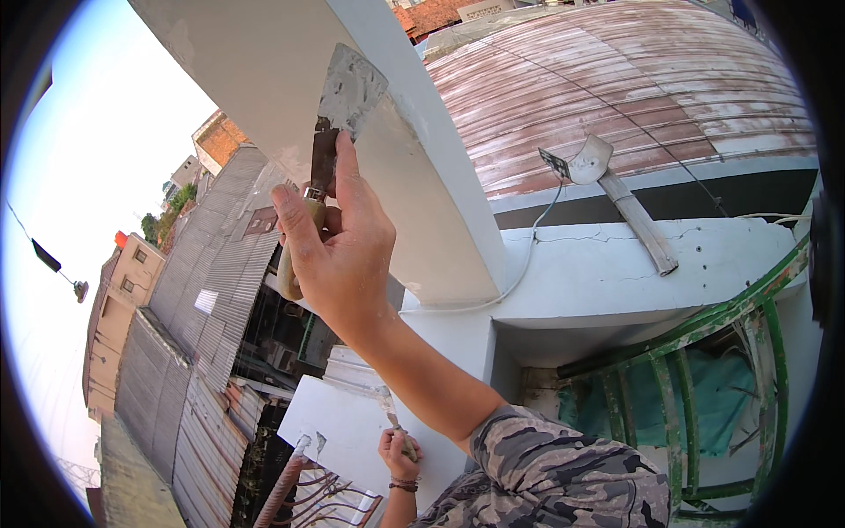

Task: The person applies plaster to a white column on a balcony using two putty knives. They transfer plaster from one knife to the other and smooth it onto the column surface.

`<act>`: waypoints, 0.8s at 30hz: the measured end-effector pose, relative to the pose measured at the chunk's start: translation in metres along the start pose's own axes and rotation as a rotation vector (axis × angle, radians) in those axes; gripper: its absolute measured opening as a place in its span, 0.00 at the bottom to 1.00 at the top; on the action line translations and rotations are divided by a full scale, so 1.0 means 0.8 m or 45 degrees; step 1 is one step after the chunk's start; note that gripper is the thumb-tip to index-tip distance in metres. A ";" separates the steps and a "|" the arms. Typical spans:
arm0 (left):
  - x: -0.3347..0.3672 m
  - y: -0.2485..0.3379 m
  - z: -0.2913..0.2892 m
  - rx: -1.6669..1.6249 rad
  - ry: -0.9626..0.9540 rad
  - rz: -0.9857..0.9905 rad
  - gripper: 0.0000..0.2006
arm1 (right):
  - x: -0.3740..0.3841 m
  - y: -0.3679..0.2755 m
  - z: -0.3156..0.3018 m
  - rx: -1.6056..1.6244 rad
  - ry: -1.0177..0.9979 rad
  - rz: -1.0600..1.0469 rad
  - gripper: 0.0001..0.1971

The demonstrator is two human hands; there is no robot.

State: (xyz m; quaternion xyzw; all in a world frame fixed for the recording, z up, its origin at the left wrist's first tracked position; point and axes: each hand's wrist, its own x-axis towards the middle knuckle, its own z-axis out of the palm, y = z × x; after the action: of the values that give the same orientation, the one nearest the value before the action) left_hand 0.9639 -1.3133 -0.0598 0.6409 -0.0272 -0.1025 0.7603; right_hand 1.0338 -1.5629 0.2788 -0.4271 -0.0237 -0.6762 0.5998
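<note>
My right hand (352,242) is raised in the middle of the head view. It grips a wide putty knife (354,88) by its handle, the index finger stretched along the dark base of the blade. Grey-white filler smears the blade, which lies over the face of a white painted column (453,238); whether it touches I cannot tell. Lower down, my left hand (399,447), a bracelet at its wrist, is closed round a narrower putty knife (388,407). That blade points up, with whitish paste on it, in front of a white ledge (339,414).
A white cable (528,264) runs past the column's foot. On the cracked wall top (581,273) leans a wooden stick (638,220) with a round grey plate. A green metal railing (669,414) stands at right. Corrugated roofs (616,97) spread beyond; left, the view drops toward lower roofs.
</note>
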 end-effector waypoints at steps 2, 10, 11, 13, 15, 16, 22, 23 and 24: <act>0.000 0.000 -0.003 -0.001 -0.004 -0.013 0.10 | -0.003 -0.002 -0.009 0.037 -0.062 -0.002 0.32; 0.001 -0.002 0.005 0.060 0.048 -0.009 0.10 | -0.016 0.021 -0.170 -0.260 -0.175 0.239 0.21; 0.000 -0.002 0.003 0.064 0.078 -0.023 0.10 | -0.016 0.032 -0.188 -0.355 -0.172 0.251 0.21; -0.002 -0.004 0.004 0.073 0.097 -0.037 0.10 | -0.006 0.041 -0.214 -0.476 -0.202 0.251 0.20; 0.000 -0.005 0.003 0.088 0.083 -0.033 0.09 | 0.009 0.045 -0.230 -0.520 -0.269 0.237 0.20; 0.001 -0.004 0.002 0.072 0.070 -0.036 0.10 | 0.016 0.047 -0.232 -0.468 -0.283 0.269 0.20; 0.001 -0.004 0.003 0.050 0.074 -0.061 0.11 | 0.030 0.049 -0.233 -0.508 -0.273 0.266 0.19; 0.002 -0.004 0.004 0.053 0.081 -0.059 0.11 | 0.030 0.051 -0.232 -0.524 -0.277 0.259 0.19; 0.003 -0.004 0.005 0.055 0.088 -0.057 0.11 | 0.030 0.052 -0.230 -0.541 -0.281 0.251 0.19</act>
State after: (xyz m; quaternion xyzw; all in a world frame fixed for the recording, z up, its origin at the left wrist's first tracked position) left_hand 0.9649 -1.3180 -0.0624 0.6609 0.0115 -0.0967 0.7442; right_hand 0.9695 -1.6942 0.1564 -0.6150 0.0955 -0.5536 0.5534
